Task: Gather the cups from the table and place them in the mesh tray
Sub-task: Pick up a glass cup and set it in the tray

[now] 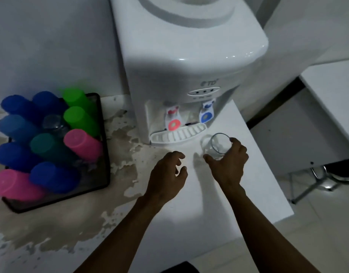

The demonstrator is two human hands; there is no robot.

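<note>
Your right hand [229, 162] grips a clear glass [219, 143] from its right side, thumb low near the base and fingers curled around the far wall. The glass tilts, its rim facing up and toward you, just in front of the drip tray [177, 134] of the white water dispenser [189, 62]. You cannot tell from here whether its base touches the table [248, 184] or sits slightly above it.

Your left hand [167, 172] holds nothing. It hovers palm-down over the table, fingers loosely curled and spread, just left of the right hand and apart from the glass.

The mesh tray [105, 174] sits at the left side of the table, dark-rimmed and well apart from both hands. It is crowded with upturned plastic cups: 5 blue cups [53, 178], 2 green cups [79, 119], 2 pink cups [82, 143] and 1 teal cup [45, 145]. A clear upturned glass [52, 122] stands among them near the middle.

The table between the tray and the dispenser shows a large patchy beige stain [120, 134] where the white surface has peeled. The dispenser's red tap [173, 119] and blue tap [207, 113] hang above the drip tray.
</note>
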